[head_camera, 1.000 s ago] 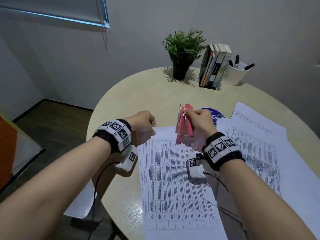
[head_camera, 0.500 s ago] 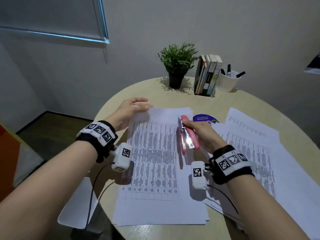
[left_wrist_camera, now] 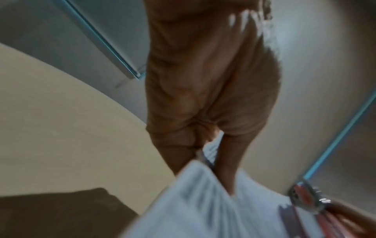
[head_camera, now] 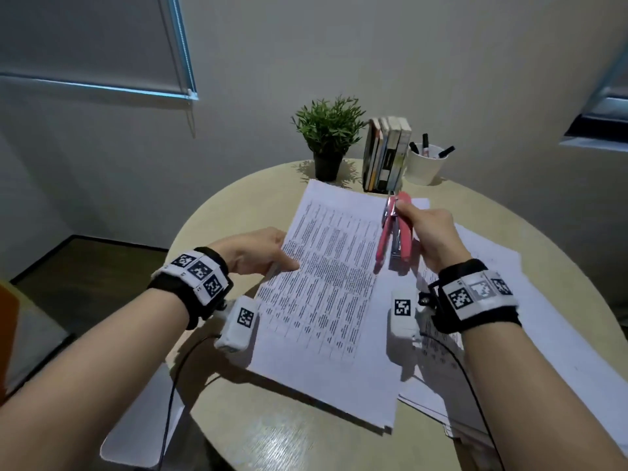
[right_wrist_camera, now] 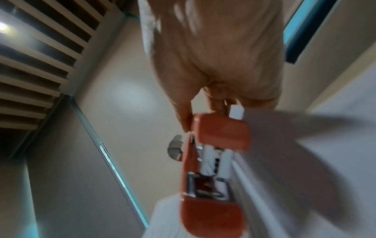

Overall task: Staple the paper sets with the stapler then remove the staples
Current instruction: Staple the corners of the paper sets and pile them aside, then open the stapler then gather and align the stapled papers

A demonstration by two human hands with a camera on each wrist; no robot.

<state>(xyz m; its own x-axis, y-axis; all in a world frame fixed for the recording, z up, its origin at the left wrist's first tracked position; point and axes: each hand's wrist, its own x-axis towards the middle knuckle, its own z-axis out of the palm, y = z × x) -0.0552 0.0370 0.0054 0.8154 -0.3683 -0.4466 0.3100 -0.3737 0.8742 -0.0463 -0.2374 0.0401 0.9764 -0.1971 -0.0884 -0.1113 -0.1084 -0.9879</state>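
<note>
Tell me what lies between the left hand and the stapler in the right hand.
In the head view, only the printed paper set spans that stretch: the left hand grips its left edge, and the pink stapler, held by the right hand, is over its right side.

we read: small office / study nook | round light-wood tabletop (head_camera: 238, 433) | printed paper sets (head_camera: 326, 294) spread out | row of books (head_camera: 385, 154) | white pen cup (head_camera: 424, 166) | potted plant (head_camera: 328, 134) | roller blind (head_camera: 91, 45) on plain wall | dark floor (head_camera: 85, 260)
</note>
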